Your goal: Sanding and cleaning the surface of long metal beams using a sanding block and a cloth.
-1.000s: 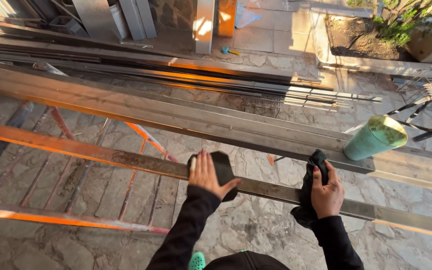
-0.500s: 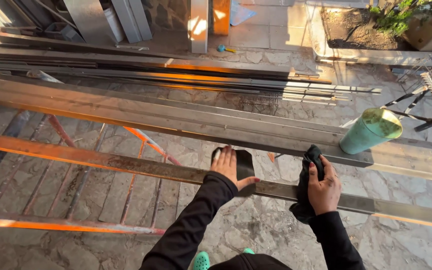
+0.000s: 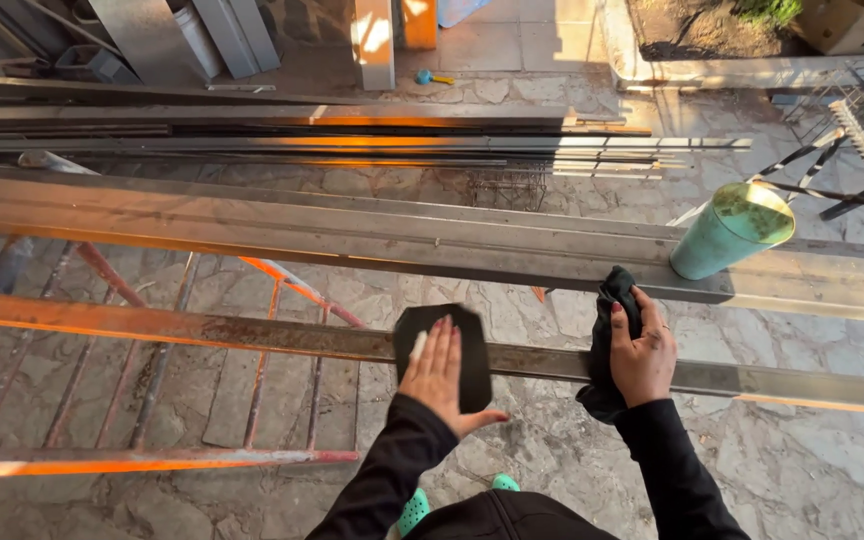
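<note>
Long rusty steel bar [image 3: 252, 335] running left-right across the view. Left hand [image 3: 440, 372] flat, fingers spread, pressing a black sanding pad [image 3: 452, 350] onto it; right hand [image 3: 642, 355] just beside, gripping a crumpled black cloth [image 3: 614, 300] against the bar.

A flat, dark, roughly square abrasive pad [image 3: 457, 345] lies pressed on top of a long, narrow rectangular steel bar [image 3: 252, 335], about midway along its visible length. The bar runs nearly level from left to right, tilting slightly down toward the right. Its left stretch is rusty orange in the low sunlight; its right stretch looks dull grey-brown. A crumpled black cloth [image 3: 614, 340] is draped over the bar a little to the right of the pad, hanging down past the bar's near edge.
</note>
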